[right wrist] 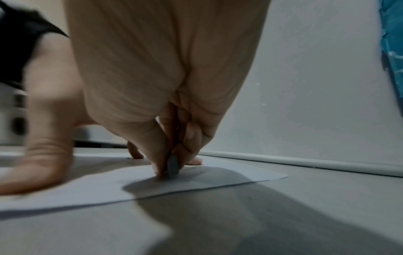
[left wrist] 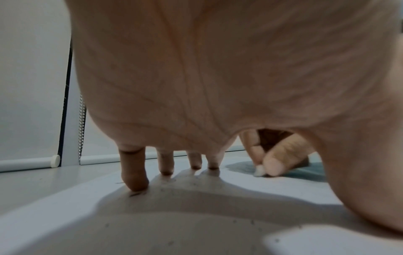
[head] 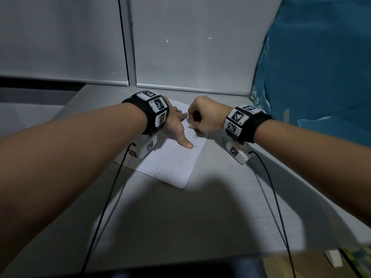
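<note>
White paper (head: 170, 167) lies flat on the grey table (head: 230, 167), one corner pointing toward you. Your left hand (head: 176, 125) is spread on it, fingertips and thumb pressing the sheet down. Your right hand (head: 204, 115) pinches a small eraser (right wrist: 172, 165) between thumb and forefinger. Its tip is on the paper near the far right edge, just beside the left forefinger.

Looks like you're rubbing out marks. To do it well:
- Use short strokes and light pressure.
- Stroke away from the pinned side so the sheet doesn't buckle.
- Plant the left fingertips close to the spot you're working, since paper near a free edge creases easily.
- The eraser is a stub, so grip it low, but let rubber meet the paper, not nail.
- Dark specks (head: 172, 164) are scattered over the near half. Brush them off, don't smear them.

Can't confirm:
- What mark sits under the eraser, because your fingers cover it.
- The eraser's shape and colour. It's pale from the head and left wrist views, grey in shadow from the right wrist.
- Part of the sheet's left side, hidden by the wrist band (head: 152, 113).
- Whether the specks are crumbs or pen marks. They're too small to tell.
- The right wrist view blurs at the left thumb.
</note>
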The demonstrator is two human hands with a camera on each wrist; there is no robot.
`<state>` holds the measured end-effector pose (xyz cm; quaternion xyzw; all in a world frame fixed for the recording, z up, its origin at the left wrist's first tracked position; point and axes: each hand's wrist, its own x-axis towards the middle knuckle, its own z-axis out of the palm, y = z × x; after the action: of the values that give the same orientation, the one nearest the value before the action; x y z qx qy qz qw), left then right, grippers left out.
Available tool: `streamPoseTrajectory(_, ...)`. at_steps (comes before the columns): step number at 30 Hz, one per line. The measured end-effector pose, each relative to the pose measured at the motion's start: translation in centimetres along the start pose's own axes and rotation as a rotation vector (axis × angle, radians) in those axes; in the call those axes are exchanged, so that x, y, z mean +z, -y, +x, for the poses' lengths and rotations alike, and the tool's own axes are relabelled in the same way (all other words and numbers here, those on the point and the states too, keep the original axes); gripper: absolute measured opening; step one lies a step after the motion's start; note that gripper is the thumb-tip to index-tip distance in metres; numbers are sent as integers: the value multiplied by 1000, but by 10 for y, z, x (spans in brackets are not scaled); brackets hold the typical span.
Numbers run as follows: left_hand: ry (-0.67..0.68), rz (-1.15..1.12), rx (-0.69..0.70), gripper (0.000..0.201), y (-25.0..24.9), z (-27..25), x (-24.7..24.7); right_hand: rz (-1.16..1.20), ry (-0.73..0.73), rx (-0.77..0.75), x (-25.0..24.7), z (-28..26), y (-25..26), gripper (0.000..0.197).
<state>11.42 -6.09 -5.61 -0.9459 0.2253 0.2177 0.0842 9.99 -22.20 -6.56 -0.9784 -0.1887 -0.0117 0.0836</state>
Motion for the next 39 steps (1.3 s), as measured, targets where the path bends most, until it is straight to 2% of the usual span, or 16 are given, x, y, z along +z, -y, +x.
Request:
streamPoseTrajectory(3, 3, 10, 16, 124, -3, -4, -1, 73, 86, -77, 0, -13, 2, 11)
streamPoseTrajectory(6, -9, 7, 16, 125, -3, -5, 0, 77, 165, -138, -3, -29, 6, 11)
streamPoseTrajectory(12, 9, -10, 21, 121, -5, -11, -1, 24, 78, -17, -4, -5, -1, 10)
streamPoseTrajectory(15, 11, -6, 17, 122, -5, -11, -1, -3, 70, -37, -4, -10, 1, 11)
streamPoseTrajectory(17, -13, 14, 14, 124, -4, -11, -1, 15, 110, -92, -4, -22, 5, 16)
streamPoseTrajectory(20, -25, 35, 9, 124, -6, -12, -1, 31, 170, -145, -5, -37, 8, 12)
streamPoseTrajectory(26, -19, 20, -6, 124, -6, -15, -1, 17, 67, -40, -6, -18, -2, 16)
streamPoseTrajectory(30, -14, 36, 1, 121, -9, -19, -2, 33, 102, -69, -4, -27, 2, 20)
streamPoseTrajectory(33, -23, 35, -5, 123, -8, -17, -2, 37, 155, -118, -5, -38, 6, 16)
streamPoseTrajectory(39, -6, -16, -2, 125, -7, -14, -1, -20, 64, -19, -8, -18, -9, 9)
